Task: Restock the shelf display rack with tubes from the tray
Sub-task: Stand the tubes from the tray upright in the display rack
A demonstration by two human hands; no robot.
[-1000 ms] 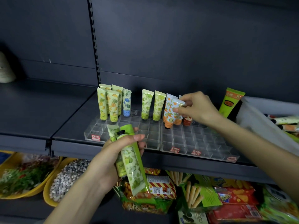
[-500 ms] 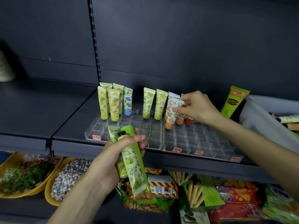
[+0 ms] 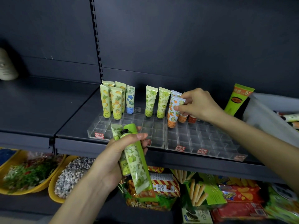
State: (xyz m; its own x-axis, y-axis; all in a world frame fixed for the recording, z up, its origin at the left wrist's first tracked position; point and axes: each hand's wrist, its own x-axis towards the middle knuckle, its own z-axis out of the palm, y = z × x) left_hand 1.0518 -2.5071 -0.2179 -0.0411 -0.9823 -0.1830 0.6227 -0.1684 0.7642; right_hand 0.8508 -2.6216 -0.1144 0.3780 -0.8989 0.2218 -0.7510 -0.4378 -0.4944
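A clear acrylic display rack (image 3: 202, 139) with many small cells sits on the dark shelf. Yellow pineapple tubes (image 3: 115, 104), a blue flower tube (image 3: 130, 101) and two green tubes (image 3: 151, 101) stand upright in its back rows. My right hand (image 3: 199, 105) pinches the top of an orange-print tube (image 3: 174, 109) standing in the rack, beside other orange tubes (image 3: 182, 118). My left hand (image 3: 116, 157) grips a bundle of green tubes (image 3: 135, 160) in front of the shelf edge. The white tray (image 3: 265, 113) sits at the right with more tubes inside.
A tall green-and-orange tube (image 3: 237, 99) leans against the tray's left side. Below the shelf lie snack packets (image 3: 239, 194) and yellow bowls (image 3: 53, 189) of pebbles and greenery. A pale object (image 3: 6, 65) sits far left on the neighbouring shelf.
My right hand has shifted slightly along the orange-print tube's top while it stands in the rack. My left hand with the green tubes has stayed where it was.
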